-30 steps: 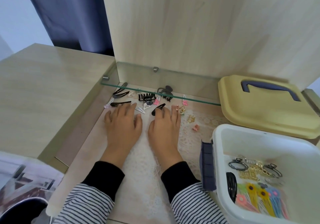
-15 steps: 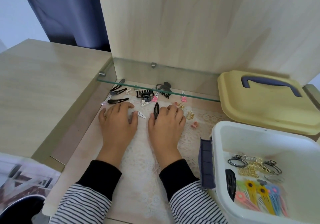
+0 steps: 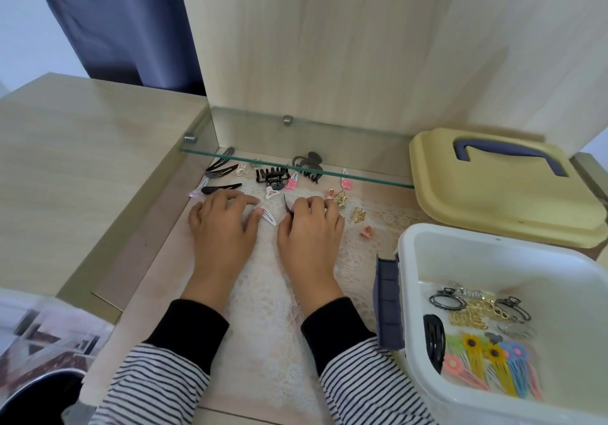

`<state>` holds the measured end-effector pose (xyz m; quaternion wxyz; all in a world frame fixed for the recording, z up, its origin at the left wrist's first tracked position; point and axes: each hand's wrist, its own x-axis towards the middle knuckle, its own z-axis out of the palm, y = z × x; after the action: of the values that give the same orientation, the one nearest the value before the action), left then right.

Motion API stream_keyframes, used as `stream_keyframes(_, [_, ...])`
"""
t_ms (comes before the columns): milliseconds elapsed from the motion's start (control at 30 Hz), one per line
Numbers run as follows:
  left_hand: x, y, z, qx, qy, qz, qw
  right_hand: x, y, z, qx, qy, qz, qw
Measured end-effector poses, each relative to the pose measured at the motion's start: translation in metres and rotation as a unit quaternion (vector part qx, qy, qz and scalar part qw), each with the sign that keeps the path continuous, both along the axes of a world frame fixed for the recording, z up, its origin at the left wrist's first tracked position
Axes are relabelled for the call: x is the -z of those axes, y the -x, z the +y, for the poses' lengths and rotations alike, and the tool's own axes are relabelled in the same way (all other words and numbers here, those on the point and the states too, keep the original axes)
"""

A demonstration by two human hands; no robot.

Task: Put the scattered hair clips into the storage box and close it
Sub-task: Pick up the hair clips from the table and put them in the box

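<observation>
Head view showed the pale wood-grain desk (image 3: 82, 168) filling the left and upper part of the frame, smooth and matt, with a lace-patterned mat (image 3: 263, 293) lying in its recessed middle. At lower right sat the white storage box (image 3: 493, 250), a glossy rounded plastic tub with a dark blue latch (image 3: 388, 303) on its near left wall; it was open and already held metal rings, gold chain-like clips and flat coloured flower clips. Its lid (image 3: 487, 201), pale yellow plastic with a blue handle, lay separately at right centre, just behind the box. A thin glass shelf (image 3: 296, 169) crossed the upper middle, with scattered hair clips (image 3: 273, 177) under and just in front of it: black toothed claws, slim black snap clips, small pink and gold pieces. Both hands rested palm-down on the mat at centre frame. The right hand (image 3: 309, 233) pinched a slim black snap clip (image 3: 287, 205) at its fingertips, one end tilted up off the mat; the left hand (image 3: 223, 227) lay with curled fingers touching a white snap clip (image 3: 269, 216), not clearly gripping it. My judgement: such thin flat clips sit flush on the lace and could snag its holes, so tipping an edge up with a fingernail before pinching would serve best, then gathering several per trip and carrying them low over the box rim at lower right.
</observation>
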<state>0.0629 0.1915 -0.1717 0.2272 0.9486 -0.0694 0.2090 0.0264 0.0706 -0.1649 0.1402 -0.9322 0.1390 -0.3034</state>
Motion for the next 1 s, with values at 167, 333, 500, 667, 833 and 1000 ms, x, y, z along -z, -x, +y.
stream_keyframes(167, [0.0, 0.0, -0.002, 0.01, -0.008, 0.009, 1.0, -0.004, 0.002, 0.001, -0.007, -0.007, -0.02, 1.0])
stream_keyframes(333, [-0.004, 0.004, -0.005, 0.016, 0.0, 0.029, 0.999, -0.012, 0.008, 0.006, -0.011, -0.029, -0.036, 0.999])
stream_keyframes(500, [-0.009, 0.006, -0.004, 0.051, 0.008, 0.006, 0.999, -0.032, 0.021, 0.014, -0.043, -0.072, -0.063, 0.994])
stream_keyframes(667, [-0.017, 0.014, -0.004, 0.12, 0.031, -0.044, 0.991, -0.071, 0.051, 0.02, -0.094, -0.142, -0.145, 0.975])
stream_keyframes(833, [-0.022, 0.021, -0.006, 0.153, 0.057, -0.099, 0.982, -0.119, 0.085, 0.0, -0.137, -0.178, -0.197, 0.954])
stream_keyframes(1000, [-0.061, 0.037, -0.029, 0.22, 0.208, -0.126, 0.945, -0.155, 0.107, -0.055, -0.13, -0.188, -0.193, 0.954])
